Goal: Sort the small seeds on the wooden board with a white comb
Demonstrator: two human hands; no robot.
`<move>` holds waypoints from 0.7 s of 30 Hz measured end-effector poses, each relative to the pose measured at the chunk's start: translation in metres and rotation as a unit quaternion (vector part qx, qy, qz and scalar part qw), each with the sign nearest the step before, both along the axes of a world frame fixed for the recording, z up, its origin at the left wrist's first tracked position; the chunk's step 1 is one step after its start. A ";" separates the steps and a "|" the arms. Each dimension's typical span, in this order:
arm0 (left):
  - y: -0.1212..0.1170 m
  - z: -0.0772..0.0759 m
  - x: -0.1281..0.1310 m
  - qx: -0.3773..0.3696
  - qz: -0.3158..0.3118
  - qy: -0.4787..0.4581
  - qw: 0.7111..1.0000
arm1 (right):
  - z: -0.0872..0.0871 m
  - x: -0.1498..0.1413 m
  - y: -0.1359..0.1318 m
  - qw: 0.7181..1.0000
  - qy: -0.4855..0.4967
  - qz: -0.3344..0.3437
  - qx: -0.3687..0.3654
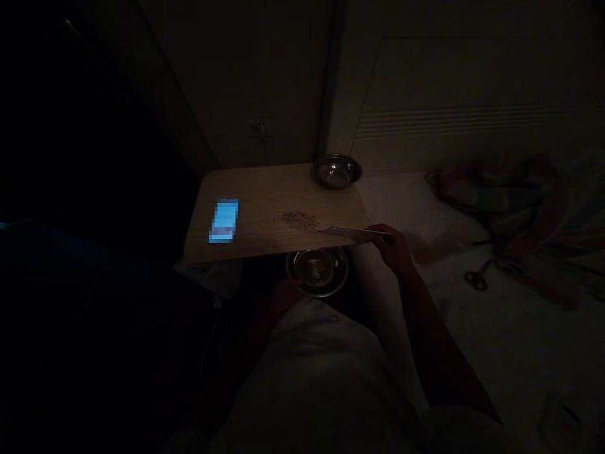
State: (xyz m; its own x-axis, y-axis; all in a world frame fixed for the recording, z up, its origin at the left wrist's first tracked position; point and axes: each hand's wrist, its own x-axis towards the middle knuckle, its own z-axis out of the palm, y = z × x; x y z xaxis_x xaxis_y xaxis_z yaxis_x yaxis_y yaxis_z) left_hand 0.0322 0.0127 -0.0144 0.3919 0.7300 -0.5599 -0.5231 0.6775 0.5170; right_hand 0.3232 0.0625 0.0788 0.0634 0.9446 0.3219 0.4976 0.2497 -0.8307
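Pale clothing (331, 366) fills the near middle; the left hand (286, 292), too dim to tell its grip, is at a lower bowl (339, 277) partly hidden by the wooden board (259, 184), and the right hand (392, 244) pinches a thin strip (347, 232) pointing left at dark bits (299, 219) mid-board. A lit phone (224, 221) lies left, an upper bowl (348, 180) stands far right, scissors (477, 281) lie farther right.

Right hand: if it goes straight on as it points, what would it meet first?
Probably the dark bits on the tabletop, just past the tip of its held strip; depth is unclear.
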 end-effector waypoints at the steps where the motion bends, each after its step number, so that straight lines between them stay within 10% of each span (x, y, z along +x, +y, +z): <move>1: 0.001 0.001 0.001 0.000 -0.003 -0.007 1.000 | 0.000 0.001 0.000 1.000 0.002 0.001 0.000; 21: -0.002 0.011 0.004 0.039 0.005 0.003 0.999 | 0.001 -0.003 0.002 1.000 -0.006 0.000 0.002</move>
